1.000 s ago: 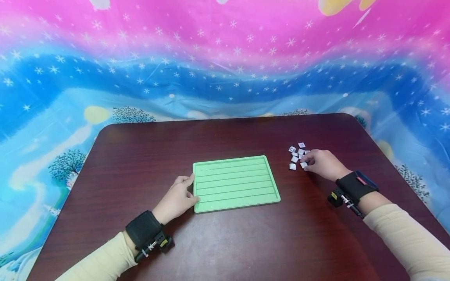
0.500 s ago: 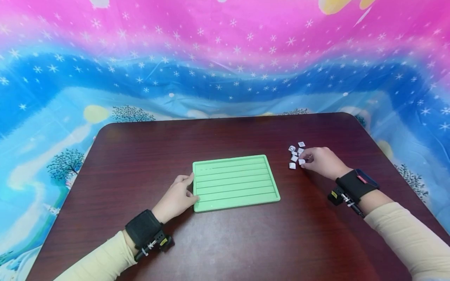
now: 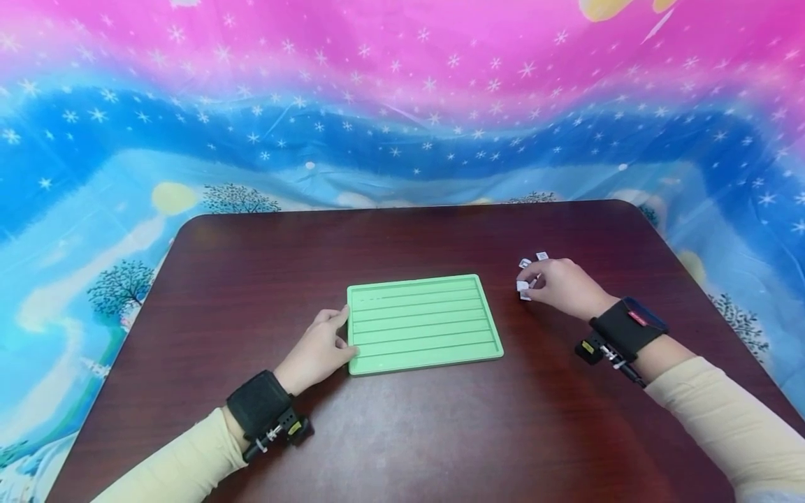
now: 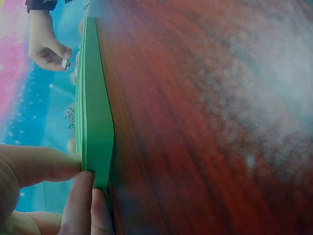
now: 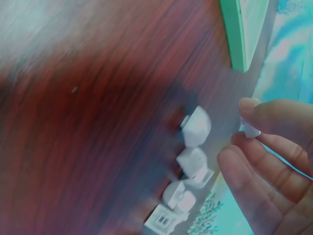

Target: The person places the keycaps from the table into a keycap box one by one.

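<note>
A ridged green tray (image 3: 425,320) lies flat, left of clustered white keycaps (image 5: 197,128).

In the head view the right hand (image 3: 562,288) covers some of the white pieces (image 3: 542,256) — their number cannot be told. The right wrist view blurs those pieces and crops the green tray (image 5: 235,36) at the top, while the left wrist view cuts off the left hand (image 3: 316,353) and mostly hides the tray's upper face.

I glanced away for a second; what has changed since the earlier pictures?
The right hand, now pinching a white piece, has moved left, toward the green tray; exactly when it took hold is unclear. The left hand still holds the tray's left edge, and the tray stayed put.
</note>
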Motion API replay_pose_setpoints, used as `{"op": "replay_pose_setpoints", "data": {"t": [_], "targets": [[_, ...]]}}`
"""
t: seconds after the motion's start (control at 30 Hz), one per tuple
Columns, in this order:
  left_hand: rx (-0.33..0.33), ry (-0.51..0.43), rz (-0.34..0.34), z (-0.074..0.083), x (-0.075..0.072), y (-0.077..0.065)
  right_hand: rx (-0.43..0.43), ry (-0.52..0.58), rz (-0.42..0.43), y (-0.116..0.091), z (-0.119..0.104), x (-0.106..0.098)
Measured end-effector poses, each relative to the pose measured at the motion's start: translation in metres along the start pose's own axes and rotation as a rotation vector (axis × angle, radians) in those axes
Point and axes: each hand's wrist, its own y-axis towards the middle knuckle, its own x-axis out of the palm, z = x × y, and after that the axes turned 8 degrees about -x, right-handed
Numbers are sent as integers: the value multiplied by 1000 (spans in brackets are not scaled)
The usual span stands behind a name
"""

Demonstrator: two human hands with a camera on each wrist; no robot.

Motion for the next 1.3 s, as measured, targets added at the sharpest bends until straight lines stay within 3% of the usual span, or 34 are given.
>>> {"op": "replay_pose_setpoints", "data": {"t": [0.23, 0.8, 1.3], "targets": [[-1, 9, 9, 1, 0, 0, -47, -23, 1, 6, -10, 4], [21, -11, 13, 0, 0, 0, -99, 41, -53, 18, -35, 21], [15, -11, 15, -4, 0, 1, -205, 94, -86, 32, -48, 35]]}}
